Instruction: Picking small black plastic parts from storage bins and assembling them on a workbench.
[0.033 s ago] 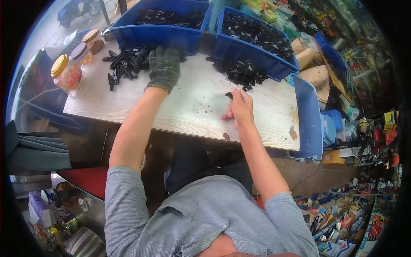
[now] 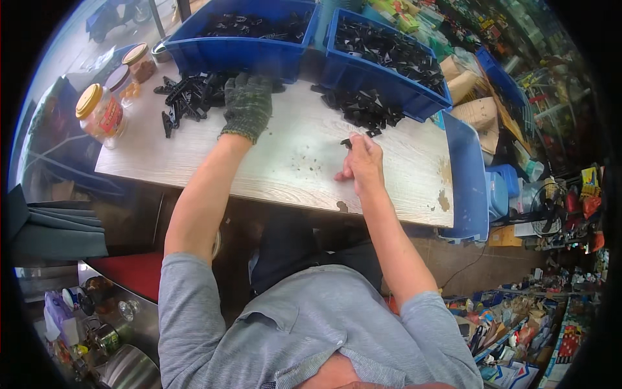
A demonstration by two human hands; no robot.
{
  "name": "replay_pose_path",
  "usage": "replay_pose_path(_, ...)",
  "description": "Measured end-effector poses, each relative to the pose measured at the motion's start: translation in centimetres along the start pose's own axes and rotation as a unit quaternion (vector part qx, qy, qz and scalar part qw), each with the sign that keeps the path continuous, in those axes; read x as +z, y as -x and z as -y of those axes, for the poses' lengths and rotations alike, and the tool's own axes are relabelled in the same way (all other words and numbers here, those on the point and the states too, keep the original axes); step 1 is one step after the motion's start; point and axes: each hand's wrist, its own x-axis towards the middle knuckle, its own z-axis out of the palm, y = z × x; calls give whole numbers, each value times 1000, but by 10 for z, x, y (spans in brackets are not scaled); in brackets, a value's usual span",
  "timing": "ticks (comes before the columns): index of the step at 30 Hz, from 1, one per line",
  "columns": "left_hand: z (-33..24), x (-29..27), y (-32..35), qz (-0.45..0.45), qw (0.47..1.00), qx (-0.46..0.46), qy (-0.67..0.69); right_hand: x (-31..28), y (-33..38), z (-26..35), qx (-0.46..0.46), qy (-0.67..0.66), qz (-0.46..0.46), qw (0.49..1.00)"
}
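Head view: sorting black plastic clips (image 2: 194,97) on wooden tabletop (image 2: 291,162).
Gloved left hand (image 2: 247,104) spread flat at 11 o'clock pile; bare right hand (image 2: 363,162) pinching one clip (image 2: 346,142). Advise firm pinch.

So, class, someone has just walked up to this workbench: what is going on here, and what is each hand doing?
A person sits at a pale wooden table sorting small black plastic parts. The gloved left hand rests on a loose pile of black parts. The bare right hand pinches one small black part in its fingers, near a second pile. Two blue bins of similar parts stand behind, and lidded jars sit at the table's left end.
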Motion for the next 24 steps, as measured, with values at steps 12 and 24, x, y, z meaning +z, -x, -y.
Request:
replay_pose_path(12, -43, -20, 15, 111, 990, 84, 35, -6, 4, -8, -49, -41, 9, 998)
replay_pose_path(24, -101, -74, 68, 142, 863, -24, 484, -9, 5, -9, -46, -122, -79, 988)
